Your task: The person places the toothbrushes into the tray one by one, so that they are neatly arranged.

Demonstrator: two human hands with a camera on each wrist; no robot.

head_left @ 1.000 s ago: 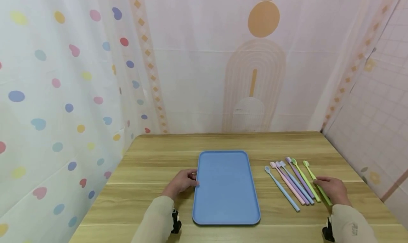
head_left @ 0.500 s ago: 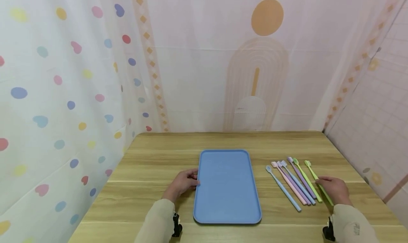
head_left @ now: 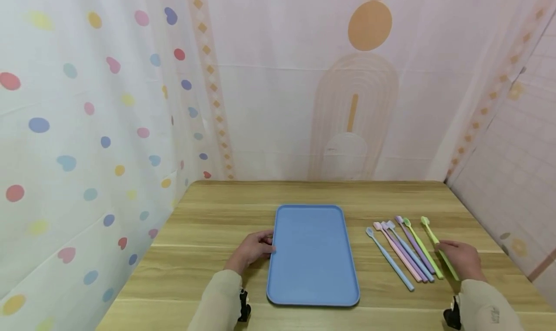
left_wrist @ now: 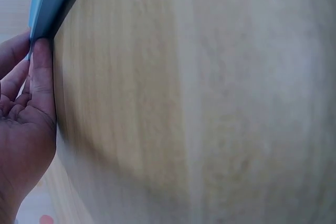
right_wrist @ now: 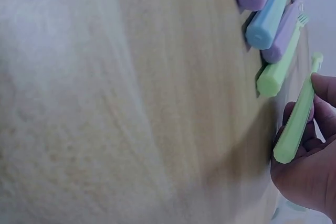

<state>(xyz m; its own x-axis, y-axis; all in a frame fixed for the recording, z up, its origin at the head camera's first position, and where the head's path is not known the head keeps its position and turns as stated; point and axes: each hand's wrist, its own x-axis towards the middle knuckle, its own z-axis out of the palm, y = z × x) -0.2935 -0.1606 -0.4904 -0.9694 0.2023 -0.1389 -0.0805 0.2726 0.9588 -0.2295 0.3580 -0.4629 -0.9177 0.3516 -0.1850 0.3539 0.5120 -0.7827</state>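
Observation:
On the wooden table lies a blue rectangular tray [head_left: 312, 254]. My left hand [head_left: 251, 250] pinches its left edge, thumb and fingers on either side of the rim [left_wrist: 52, 3] in the left wrist view. At the right, my right hand [head_left: 462, 259] pinches a light green toothbrush [right_wrist: 296, 124] by its handle, between thumb and fingers, with its head pointing away from me. To its left lies a loose row of toothbrushes: a green one [head_left: 422, 249], a purple one [head_left: 414, 243], a blue one [head_left: 412, 251], a pink one [head_left: 397, 249] and others.
A separate light blue toothbrush [head_left: 391, 260] lies nearest the tray, at the left of the row. Patterned curtains [head_left: 278, 104] hang behind and on both sides of the wooden table [head_left: 217, 200].
The head view has shifted slightly, so everything sits a little further right. Both hands keep their holds, and the green toothbrush has barely moved relative to the others.

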